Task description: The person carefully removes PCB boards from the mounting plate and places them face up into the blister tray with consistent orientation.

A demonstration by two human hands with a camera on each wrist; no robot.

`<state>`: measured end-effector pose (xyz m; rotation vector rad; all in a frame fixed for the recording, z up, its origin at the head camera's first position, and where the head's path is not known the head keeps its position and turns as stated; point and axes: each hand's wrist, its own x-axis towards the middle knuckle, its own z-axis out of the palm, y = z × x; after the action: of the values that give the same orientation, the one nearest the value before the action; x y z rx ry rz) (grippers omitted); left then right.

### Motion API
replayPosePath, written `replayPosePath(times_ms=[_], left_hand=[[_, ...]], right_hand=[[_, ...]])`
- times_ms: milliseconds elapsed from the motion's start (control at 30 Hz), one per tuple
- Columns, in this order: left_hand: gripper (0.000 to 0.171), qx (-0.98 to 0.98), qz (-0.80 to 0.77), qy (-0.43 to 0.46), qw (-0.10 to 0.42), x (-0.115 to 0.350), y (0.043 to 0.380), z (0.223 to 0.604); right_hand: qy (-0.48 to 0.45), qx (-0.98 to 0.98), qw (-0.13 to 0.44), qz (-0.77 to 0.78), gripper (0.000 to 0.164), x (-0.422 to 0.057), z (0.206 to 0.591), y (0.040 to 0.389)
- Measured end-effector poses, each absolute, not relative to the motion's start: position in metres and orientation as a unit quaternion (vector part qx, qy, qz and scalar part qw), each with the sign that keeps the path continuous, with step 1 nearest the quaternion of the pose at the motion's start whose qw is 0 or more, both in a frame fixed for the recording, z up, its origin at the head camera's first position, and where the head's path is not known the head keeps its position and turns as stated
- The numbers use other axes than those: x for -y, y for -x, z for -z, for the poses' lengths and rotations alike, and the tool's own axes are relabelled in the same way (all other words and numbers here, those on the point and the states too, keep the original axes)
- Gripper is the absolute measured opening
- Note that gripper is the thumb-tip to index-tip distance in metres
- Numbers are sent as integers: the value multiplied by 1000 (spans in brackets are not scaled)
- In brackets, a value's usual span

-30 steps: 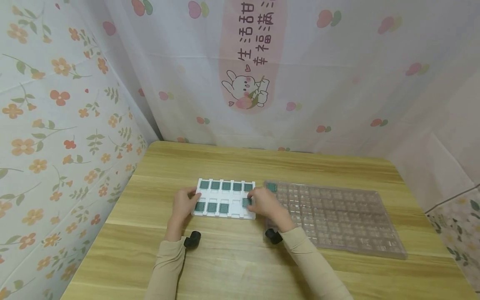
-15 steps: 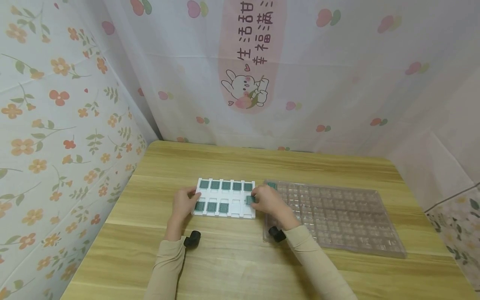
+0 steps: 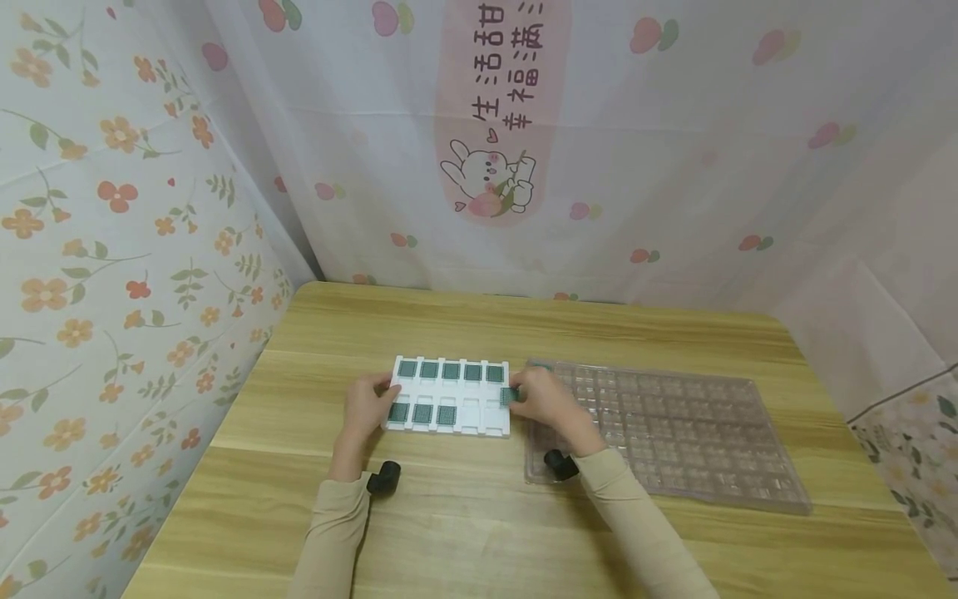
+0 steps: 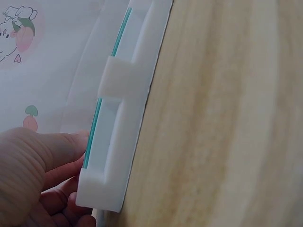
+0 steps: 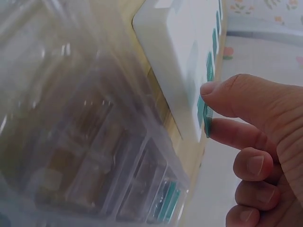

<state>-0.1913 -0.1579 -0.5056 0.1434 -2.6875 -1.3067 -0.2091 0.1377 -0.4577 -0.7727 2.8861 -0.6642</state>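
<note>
A white plastic tray (image 3: 473,413) lies on the table with two rows of pockets. Its far row is filled with small green square chips; the near row has three chips (image 3: 422,413) at the left and two bare pockets at the right. My left hand (image 3: 367,408) grips the tray's left end, thumb at the edge and fingers curled below, as the left wrist view shows. My right hand (image 3: 546,399) pinches one green chip (image 5: 208,116) by its edges between thumb and index finger, over the tray's right end. Its other fingers are curled.
Right of the white tray sits a large clear plastic tray (image 3: 688,433) with many small compartments. Green chips (image 5: 168,201) stand in its far left corner compartment, mostly behind my right hand in the head view. Wood tabletop (image 3: 449,524) and hanging printed cloth (image 3: 636,166) surround them.
My right hand has lifted the green chip out of the near row's right-end pocket and moved it to the right, past the tray's edge. My left hand has stayed in place.
</note>
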Motion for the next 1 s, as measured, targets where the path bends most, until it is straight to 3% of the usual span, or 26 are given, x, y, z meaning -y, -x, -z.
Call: replayPosePath(times_ms=[1000], left_hand=[[29,899,428,-41,84,158,190,506]], right_hand=[[220,-948,43,224,24,-170,461,216]])
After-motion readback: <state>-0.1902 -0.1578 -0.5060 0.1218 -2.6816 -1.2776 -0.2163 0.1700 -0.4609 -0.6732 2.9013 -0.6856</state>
